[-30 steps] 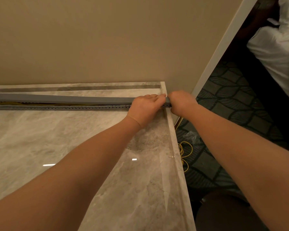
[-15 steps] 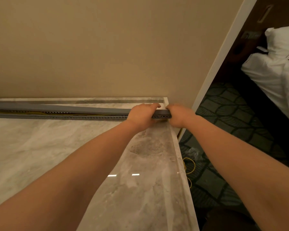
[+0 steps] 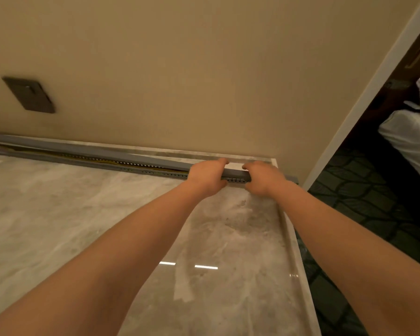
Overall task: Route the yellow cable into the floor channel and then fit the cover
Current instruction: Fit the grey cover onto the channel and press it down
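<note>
Compared with one second ago, both hands have moved a little apart along the cover, so a short piece of it now shows between them, and the camera has tilted up, bringing a dark wall plate [image 3: 28, 94] into the upper left of the frame. Below it, the beige wall [image 3: 180, 69] meets a glossy marble floor [image 3: 58, 214] that reflects two small lights at lower centre. Along the foot of the wall, the grey floor channel [image 3: 131, 169] with a row of small slots runs from the left edge toward the right. The yellow cable [image 3: 87, 159] lies inside it, seen as a thin line in the gap under the grey cover [image 3: 83, 151], which sits slanted and not closed on the left part. At centre right, the left hand [image 3: 205, 177] is clamped over the cover and channel, and the right hand [image 3: 262, 178] grips them just beside it. Further right stand a white door frame [image 3: 364, 105], dark patterned carpet [image 3: 374, 202] and white bedding [image 3: 415, 134].
</note>
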Demonstrator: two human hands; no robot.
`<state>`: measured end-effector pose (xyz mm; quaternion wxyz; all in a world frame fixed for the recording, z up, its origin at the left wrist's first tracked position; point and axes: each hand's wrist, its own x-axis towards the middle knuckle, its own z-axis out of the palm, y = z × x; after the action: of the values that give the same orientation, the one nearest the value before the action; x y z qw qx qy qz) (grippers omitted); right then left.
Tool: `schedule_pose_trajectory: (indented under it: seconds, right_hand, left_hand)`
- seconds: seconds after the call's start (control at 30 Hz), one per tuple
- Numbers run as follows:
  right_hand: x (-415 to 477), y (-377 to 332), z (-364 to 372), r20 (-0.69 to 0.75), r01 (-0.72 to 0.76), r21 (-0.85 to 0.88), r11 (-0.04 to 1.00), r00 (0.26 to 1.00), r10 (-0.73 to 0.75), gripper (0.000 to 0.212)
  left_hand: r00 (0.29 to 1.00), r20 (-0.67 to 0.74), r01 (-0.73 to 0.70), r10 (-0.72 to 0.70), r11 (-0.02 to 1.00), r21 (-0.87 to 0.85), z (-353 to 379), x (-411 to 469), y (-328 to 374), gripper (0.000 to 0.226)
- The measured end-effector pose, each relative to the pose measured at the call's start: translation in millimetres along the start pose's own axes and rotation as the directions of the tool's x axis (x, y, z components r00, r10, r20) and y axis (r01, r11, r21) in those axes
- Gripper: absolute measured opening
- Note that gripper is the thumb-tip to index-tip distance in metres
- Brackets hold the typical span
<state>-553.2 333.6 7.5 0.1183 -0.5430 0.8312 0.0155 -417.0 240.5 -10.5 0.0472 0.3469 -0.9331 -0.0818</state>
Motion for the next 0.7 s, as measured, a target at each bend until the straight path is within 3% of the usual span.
schedule_pose_trajectory:
  seconds: [0.7]
  right_hand:
    - [34, -246, 9, -0.041, -0.014, 0.039, 0.999, 0.999, 0.015, 0.058]
  left_hand:
    - [1.000, -0.009, -0.015, 0.015, 0.998, 0.056, -58, -75, -241, 0.054]
